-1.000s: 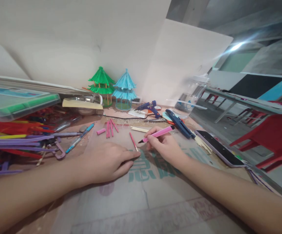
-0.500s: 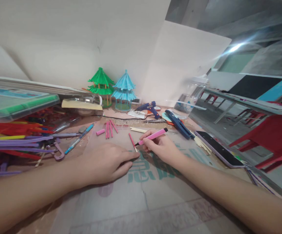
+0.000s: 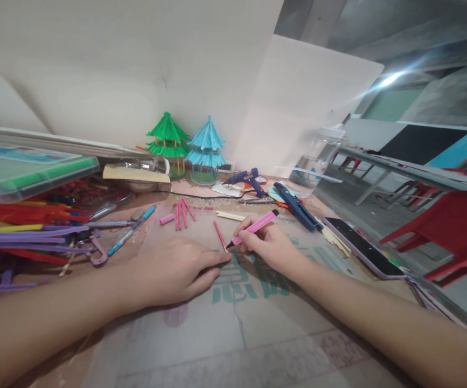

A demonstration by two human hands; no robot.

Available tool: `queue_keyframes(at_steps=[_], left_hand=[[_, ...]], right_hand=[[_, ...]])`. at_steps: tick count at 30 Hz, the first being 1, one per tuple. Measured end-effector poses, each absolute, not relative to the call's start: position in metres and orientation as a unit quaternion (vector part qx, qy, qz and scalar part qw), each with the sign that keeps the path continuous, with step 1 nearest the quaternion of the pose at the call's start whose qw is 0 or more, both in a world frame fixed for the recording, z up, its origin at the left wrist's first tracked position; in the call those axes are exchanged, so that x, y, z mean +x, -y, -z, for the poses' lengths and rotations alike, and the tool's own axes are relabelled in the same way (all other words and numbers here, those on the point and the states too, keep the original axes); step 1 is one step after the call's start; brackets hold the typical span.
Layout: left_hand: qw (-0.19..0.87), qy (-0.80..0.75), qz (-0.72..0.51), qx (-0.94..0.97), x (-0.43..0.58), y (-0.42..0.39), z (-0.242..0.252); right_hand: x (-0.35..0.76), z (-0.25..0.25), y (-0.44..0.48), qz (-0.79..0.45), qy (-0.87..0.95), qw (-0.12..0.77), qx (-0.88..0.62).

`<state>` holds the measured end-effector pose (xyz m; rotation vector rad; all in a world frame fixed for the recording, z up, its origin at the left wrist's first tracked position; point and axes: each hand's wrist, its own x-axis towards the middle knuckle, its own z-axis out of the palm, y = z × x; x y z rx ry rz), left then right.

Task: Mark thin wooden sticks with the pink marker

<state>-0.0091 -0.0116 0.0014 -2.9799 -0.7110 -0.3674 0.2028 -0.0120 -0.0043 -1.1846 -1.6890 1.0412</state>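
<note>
- The right hand is pinching a pink marker between thumb and fingers, and the marker's dark tip is pointing at the near end of a thin stick.
- The left hand is lying palm down, its index finger reaching to that pale end; from here I can't tell whether its hidden fingers are gripping anything.
- The stick, mostly pink, is lying between the hands on a clear plastic sheet.
- Just beyond the left hand, four pink sticks are lying beside a pink cap.
- Past the right hand, a dark blue stapler-like tool is resting near a phone.
- Off to the left, a blue pen is lying near purple strips.
- Farther back, a glue gun is sitting near a blue toy pavilion, and a green one is standing beside that.
</note>
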Motion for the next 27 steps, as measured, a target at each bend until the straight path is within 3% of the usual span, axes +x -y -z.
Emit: queue_keyframes(at_steps=[27], left_hand=[[0.021,0.238,0.124,-0.963,-0.0095,0.0111,-0.0022]], right_hand=[[0.2024,0.0041,0.0118,-0.414,0.664,0.402,-0.475]])
